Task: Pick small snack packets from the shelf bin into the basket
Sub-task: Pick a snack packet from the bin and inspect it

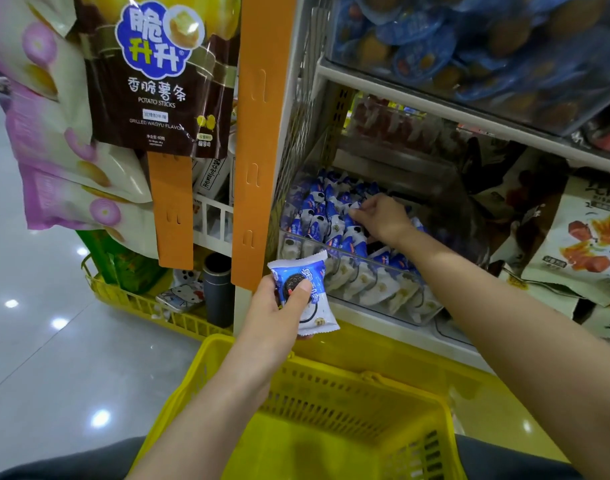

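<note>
Hands: left (275, 317) grips blue cookie packet (315, 275), right (383, 216) in bin (352, 249), grasp unclear; "POTATO STICKS" bag (158, 81) nearby.

glossy film packet (310, 289), clear plastic bin (372, 271), yellow plastic basket (348, 386).

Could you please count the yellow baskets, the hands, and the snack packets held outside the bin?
Yellow baskets: 2, near basket and far basket
Hands: 2, left hand and right hand
Held snack packet: 1
Total: 5
</note>
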Motion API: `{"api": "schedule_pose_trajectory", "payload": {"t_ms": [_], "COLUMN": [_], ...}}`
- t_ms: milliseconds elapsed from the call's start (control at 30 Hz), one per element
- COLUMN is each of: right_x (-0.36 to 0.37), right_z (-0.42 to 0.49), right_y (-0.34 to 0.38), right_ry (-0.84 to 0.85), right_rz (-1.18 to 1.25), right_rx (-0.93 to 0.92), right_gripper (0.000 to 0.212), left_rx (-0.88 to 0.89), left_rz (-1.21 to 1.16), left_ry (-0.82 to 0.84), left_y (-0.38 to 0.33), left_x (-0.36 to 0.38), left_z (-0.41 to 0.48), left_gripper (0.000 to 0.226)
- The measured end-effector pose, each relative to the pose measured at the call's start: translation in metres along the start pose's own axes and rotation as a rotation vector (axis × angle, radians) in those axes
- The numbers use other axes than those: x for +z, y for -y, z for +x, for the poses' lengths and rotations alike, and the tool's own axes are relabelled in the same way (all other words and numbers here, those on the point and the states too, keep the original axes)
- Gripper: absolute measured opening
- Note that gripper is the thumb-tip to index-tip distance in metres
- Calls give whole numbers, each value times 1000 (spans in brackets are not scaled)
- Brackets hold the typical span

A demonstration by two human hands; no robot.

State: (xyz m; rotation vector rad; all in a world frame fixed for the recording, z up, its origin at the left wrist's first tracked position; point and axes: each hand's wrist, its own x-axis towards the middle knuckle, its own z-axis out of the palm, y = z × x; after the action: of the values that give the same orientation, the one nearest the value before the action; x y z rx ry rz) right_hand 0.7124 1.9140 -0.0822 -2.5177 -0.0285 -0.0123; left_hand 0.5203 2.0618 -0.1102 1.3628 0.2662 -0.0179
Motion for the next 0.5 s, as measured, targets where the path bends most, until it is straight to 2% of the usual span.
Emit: {"api": "schedule_pose_trajectory", "payload": {"t_ms": [100, 200, 267, 367, 500], "right_x": [-12, -22, -20, -7, 12], "right_z": [-22, -66, -103, -152, -175], "right_y": [-2, 1, 3, -5, -20], "right_ry": [-77, -183, -192, -43, 182], "right_rz": [-23, 71, 153, 257, 451], "right_rx": [-111, -293, -409, -439, -251], "right_gripper": [41, 23, 12, 11, 11], "left_rx": [4, -1, -15, -13, 16], "left_rz": [15, 28, 46, 56, 112], "left_ry": [15, 45, 82, 126, 181], "left_y": [3, 7, 11, 17, 24], "left_x": [-1, 2, 6, 11, 15], "left_z": [-4, -9, -13, -19, -23], "left_gripper": [18, 21, 21, 14, 21]}}
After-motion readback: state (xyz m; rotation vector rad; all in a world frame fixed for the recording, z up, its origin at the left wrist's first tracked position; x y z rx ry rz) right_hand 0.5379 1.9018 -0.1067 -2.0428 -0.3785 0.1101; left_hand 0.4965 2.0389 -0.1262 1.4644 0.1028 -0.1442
